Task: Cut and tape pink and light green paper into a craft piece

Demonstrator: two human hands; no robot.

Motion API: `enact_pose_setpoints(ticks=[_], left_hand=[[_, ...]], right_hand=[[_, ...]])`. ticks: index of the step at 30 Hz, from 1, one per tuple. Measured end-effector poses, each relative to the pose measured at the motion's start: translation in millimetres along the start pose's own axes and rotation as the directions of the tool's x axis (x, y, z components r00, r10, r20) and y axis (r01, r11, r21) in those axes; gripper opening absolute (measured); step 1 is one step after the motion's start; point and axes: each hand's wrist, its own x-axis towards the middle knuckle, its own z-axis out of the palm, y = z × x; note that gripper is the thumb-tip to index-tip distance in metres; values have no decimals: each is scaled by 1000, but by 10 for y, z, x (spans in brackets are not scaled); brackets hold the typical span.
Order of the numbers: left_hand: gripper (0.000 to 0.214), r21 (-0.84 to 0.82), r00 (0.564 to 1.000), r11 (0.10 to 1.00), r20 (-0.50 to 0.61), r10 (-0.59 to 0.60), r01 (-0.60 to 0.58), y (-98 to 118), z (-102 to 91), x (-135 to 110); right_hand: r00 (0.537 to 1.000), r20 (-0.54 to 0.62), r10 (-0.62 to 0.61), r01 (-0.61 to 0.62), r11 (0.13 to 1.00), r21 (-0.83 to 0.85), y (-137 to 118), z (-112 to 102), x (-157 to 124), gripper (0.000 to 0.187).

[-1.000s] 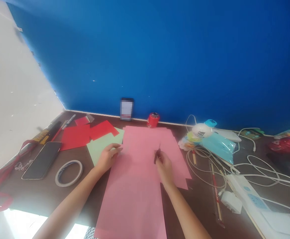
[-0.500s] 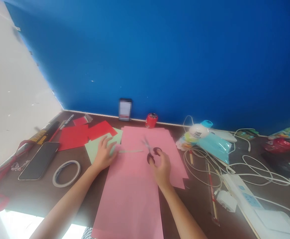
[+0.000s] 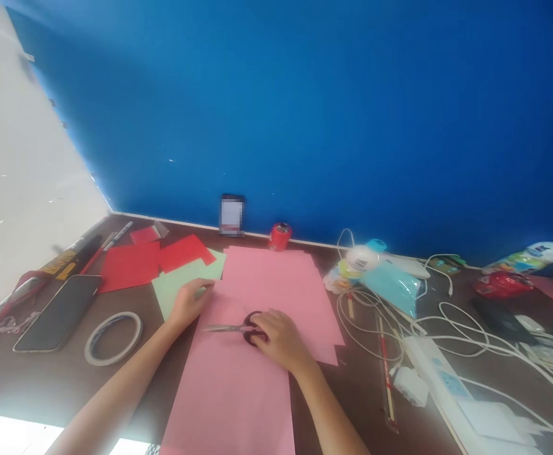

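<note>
Scissors [image 3: 234,328] lie flat, on or just above the pink paper [image 3: 229,398], in the head camera's only view, their dark loops to the right and their blades pointing left. The right hand [image 3: 280,340] has its fingers curled over those loops and appears to grip them, while the left hand [image 3: 189,302] rests half-curled at the left edge of the pink sheets, beside the green paper [image 3: 165,292]; whether it pinches anything is too blurred to tell. The blades look closed, yet their tips aim toward the left wrist, so a careless push leftward, or that arm drifting nearer, could bring a scratch. With metal so close to the sheet, a downward press might score or dent its surface. The pink layers overlap unevenly, and no weight is seen on them apart from the hands, so a dragging palm could slide them out of line or crease a corner. Farther right, looped white cables [image 3: 416,328] stand apart from the right forearm; a wide outward sweep might snag one.
</note>
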Motion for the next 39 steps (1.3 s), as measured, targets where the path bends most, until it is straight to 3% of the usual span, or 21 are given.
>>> enact_pose_setpoints(ticks=[3, 4, 6, 8, 10, 12, 15, 17, 19, 22, 24, 25, 30, 33, 39], left_hand=[[25, -178, 978, 968, -80, -192, 175, 19, -7, 14], [27, -248, 963, 946, -112, -244, 210, 15, -10, 25], [31, -381, 933, 893, -164, -321, 240, -2, -14, 49], [33, -483, 906, 841, -198, -374, 242, -21, -15, 69], [35, -548, 892, 802, -204, -403, 236, -33, -9, 78], [34, -569, 896, 788, -188, -403, 236, -27, 2, 76], [32, -516, 931, 823, -120, -344, 238, 21, 12, 56], [29, -445, 964, 871, -58, -259, 207, 69, 10, 31], [26, -349, 988, 924, 24, -155, 153, 115, 1, -1], [24, -241, 980, 965, 188, -56, 102, 161, -8, -46], [24, -211, 968, 973, 250, -34, 89, 170, -2, -65], [23, -201, 966, 976, 258, -27, 81, 169, 5, -69], [23, -188, 973, 981, 229, -8, 52, 140, 41, -63], [22, -208, 977, 978, 212, 25, 20, 120, 44, -55], [19, -182, 995, 983, 97, 18, 0, 56, 64, -36]], right_hand=[[984, -4, 176, -175, 982, -68, 27, 21, 14, 11], [959, -53, 280, -284, 951, -118, 64, 20, 11, 9], [855, -207, 476, -513, 834, -202, 165, 5, -3, 9], [777, -323, 541, -617, 757, -215, 264, -15, -21, 14], [743, -354, 568, -643, 753, -141, 317, -28, -29, 20], [776, -303, 553, -591, 805, -43, 304, -31, -25, 23], [904, -106, 415, -413, 910, 46, 208, -38, -12, 18], [949, 27, 315, -315, 949, 20, 154, -55, -14, 10], [938, 52, 342, -336, 937, -98, 148, -78, -28, 5], [833, -96, 545, -550, 796, -253, 224, -119, -54, 21], [770, -171, 615, -637, 728, -252, 284, -143, -65, 24], [761, -188, 621, -649, 725, -228, 303, -149, -66, 23], [825, -137, 548, -549, 835, 34, 250, -83, -47, 11], [832, -75, 550, -529, 827, 190, 206, -33, -41, 10], [839, -23, 543, -512, 804, 301, 278, -34, -36, 17]])
